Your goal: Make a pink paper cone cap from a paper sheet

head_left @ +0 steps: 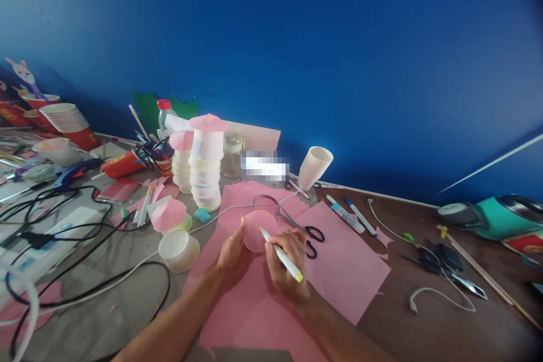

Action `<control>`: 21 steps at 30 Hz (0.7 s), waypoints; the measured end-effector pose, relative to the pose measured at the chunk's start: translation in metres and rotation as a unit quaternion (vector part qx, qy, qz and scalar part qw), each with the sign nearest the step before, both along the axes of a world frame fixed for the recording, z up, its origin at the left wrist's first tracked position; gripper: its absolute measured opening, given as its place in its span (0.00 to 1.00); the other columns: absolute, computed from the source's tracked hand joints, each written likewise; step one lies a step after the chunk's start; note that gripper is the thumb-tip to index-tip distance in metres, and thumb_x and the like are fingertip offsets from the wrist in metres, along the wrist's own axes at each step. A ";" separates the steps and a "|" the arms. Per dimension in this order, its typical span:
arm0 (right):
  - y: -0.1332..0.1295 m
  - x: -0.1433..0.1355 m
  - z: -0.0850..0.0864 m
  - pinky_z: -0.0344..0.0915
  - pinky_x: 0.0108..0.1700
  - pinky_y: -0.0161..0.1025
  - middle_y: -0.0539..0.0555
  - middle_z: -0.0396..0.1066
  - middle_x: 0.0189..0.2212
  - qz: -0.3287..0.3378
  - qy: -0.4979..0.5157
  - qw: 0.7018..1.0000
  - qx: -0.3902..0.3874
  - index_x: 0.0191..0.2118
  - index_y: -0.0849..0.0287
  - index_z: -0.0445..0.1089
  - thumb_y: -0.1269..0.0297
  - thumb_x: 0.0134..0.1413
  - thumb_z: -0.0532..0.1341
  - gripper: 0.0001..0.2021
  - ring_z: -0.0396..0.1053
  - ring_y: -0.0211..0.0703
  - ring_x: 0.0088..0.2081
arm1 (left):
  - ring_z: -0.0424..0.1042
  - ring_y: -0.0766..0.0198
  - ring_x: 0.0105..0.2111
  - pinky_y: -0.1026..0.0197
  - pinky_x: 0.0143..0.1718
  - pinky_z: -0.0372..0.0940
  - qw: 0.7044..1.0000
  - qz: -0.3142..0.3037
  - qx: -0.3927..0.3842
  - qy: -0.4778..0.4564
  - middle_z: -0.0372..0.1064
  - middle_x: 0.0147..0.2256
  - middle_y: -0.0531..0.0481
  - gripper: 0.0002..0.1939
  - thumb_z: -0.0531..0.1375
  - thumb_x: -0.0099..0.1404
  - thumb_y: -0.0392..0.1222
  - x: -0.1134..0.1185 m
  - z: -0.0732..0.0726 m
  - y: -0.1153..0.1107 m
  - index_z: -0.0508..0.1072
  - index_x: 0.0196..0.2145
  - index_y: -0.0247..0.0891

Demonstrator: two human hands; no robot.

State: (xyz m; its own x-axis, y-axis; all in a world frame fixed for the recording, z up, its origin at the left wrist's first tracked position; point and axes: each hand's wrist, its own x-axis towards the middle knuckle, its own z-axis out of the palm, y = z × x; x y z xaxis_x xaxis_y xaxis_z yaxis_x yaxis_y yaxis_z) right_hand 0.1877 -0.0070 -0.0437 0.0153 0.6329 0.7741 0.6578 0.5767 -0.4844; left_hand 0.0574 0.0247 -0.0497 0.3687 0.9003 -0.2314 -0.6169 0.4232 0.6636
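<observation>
A round pink paper disc is held by its left edge in my left hand, thumb on top. My right hand grips a white marker with a yellow end, its tip at the disc's middle. Whether the tip touches the paper I cannot tell. Under both hands lie pink paper sheets. Black-handled scissors rest on the sheets just beyond my right hand. To the left stand a white paper cup and a pink paper cone.
Stacked white cups with pink tops stand behind, near a glass jar. A leaning cup stack is by the blue wall. Black cables tangle at left. Markers, a white cable and a teal device lie right.
</observation>
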 end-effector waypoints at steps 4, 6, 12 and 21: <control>-0.001 0.005 0.000 0.62 0.44 0.46 0.50 0.73 0.28 -0.019 0.009 1.000 0.014 0.45 0.56 0.66 0.67 0.66 0.53 0.06 0.69 0.41 0.28 | 0.71 0.47 0.54 0.46 0.60 0.62 0.998 0.002 -0.030 -0.048 0.78 0.46 0.40 0.24 0.58 0.67 0.58 -0.001 0.001 0.005 0.77 0.45 0.34; 0.001 0.009 -0.003 0.63 0.46 0.48 0.50 0.74 0.29 -0.034 -0.003 0.999 0.018 0.52 0.56 0.64 0.66 0.68 0.51 0.11 0.71 0.42 0.29 | 0.71 0.48 0.55 0.45 0.60 0.61 0.997 0.007 -0.044 -0.063 0.78 0.45 0.40 0.22 0.57 0.69 0.56 -0.001 0.000 0.007 0.77 0.46 0.35; 0.017 0.016 -0.013 0.64 0.47 0.49 0.55 0.76 0.34 -0.086 -0.024 0.996 -0.007 0.54 0.57 0.65 0.69 0.68 0.52 0.13 0.73 0.44 0.33 | 0.72 0.46 0.54 0.43 0.59 0.63 0.992 0.055 -0.107 -0.044 0.79 0.43 0.38 0.19 0.57 0.69 0.53 0.002 0.008 0.007 0.77 0.43 0.33; 0.023 0.016 -0.029 0.67 0.44 0.49 0.61 0.75 0.40 -0.109 -0.003 0.992 -0.066 0.55 0.60 0.64 0.64 0.66 0.54 0.15 0.72 0.49 0.39 | 0.70 0.42 0.55 0.44 0.58 0.63 0.998 0.020 -0.047 -0.030 0.79 0.42 0.39 0.18 0.61 0.66 0.54 0.007 0.008 0.001 0.78 0.39 0.34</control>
State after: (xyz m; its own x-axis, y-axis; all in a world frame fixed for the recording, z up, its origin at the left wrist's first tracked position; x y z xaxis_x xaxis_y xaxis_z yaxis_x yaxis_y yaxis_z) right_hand 0.2034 0.0161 -0.0723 0.1585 0.7115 0.6846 0.7634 0.3515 -0.5420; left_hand 0.0647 0.0258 -0.0414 0.3488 0.8900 -0.2935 -0.6725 0.4558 0.5831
